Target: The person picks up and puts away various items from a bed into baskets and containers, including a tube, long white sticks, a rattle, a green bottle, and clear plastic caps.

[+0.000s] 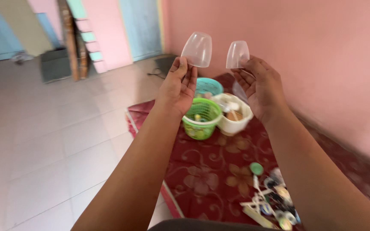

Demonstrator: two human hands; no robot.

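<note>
Both hands are raised in the upper middle of the frame, each pinching a clear plastic cup at the fingertips. From where I watch, the left hand (pixel 180 87) holds the larger clear cup (pixel 198 49) by its lower edge, thumb and fingers closed on only a thin strip of it. The right hand (pixel 260 87) grips the smaller clear cup (pixel 237 54) the same way, palm turned toward the camera, with the fingers closed on the rim alone. The two cups sit near each other but apart, with pink wall showing between them.

My worry is the hold. Each cup is caught by an edge alone, and I judge smooth, thin plastic like this could slip or pop out if the pinch tightens or shifts. A dropped cup would fall toward the middle of the frame, where a green basket (pixel 201 118), a white basket (pixel 235 114) and a teal basket (pixel 208 87) stand close together on the dark red floral mat (pixel 210 167). It might land in one of them, or bounce off to the tiled floor (pixel 43 141) at the left.

The picture is blurred, so I cannot tell how firmly the fingertips bite. At the lower right a heap of small parts (pixel 273 201) lies on the mat, and a cup rolling there would be hard to spot, being see-through.
</note>
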